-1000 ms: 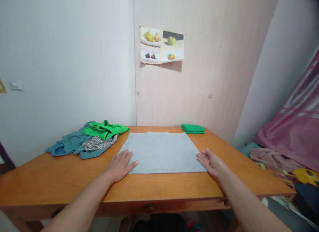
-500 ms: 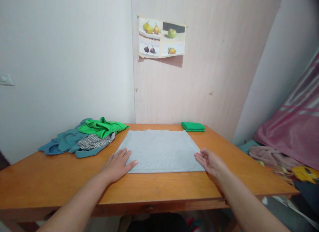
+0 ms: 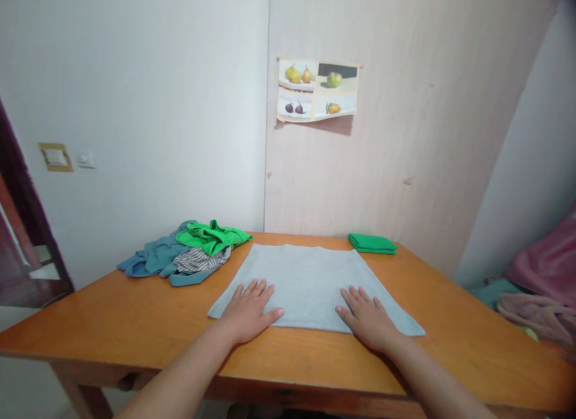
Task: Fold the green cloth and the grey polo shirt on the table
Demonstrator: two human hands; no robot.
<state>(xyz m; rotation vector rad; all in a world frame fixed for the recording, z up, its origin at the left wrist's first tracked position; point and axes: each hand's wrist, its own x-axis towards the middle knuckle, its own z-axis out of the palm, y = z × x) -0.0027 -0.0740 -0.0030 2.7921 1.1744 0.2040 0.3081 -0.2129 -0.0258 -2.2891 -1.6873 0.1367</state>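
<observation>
A light grey-blue cloth [image 3: 306, 281] lies spread flat on the wooden table, narrower at its far edge than at its near one. My left hand [image 3: 249, 311] rests palm down on the cloth's near left part, fingers spread. On the near right part my right hand [image 3: 366, 317] also lies flat, palm down, with fingers apart. Neither hand grips anything. The cloth's two near corners stick out to the outer side of each hand.
On the table [image 3: 279, 362], a loose heap holds a bright green garment [image 3: 211, 236], a striped cloth [image 3: 202, 260] and blue-teal clothing [image 3: 157, 257] at the back left. A folded green cloth [image 3: 372, 244] sits back right. Behind stands a wall with a fruit picture [image 3: 317, 90].
My right hand has turned from its side to palm down and moved inward onto the cloth. My left hand lies further in on it. The camera view has swung left.
</observation>
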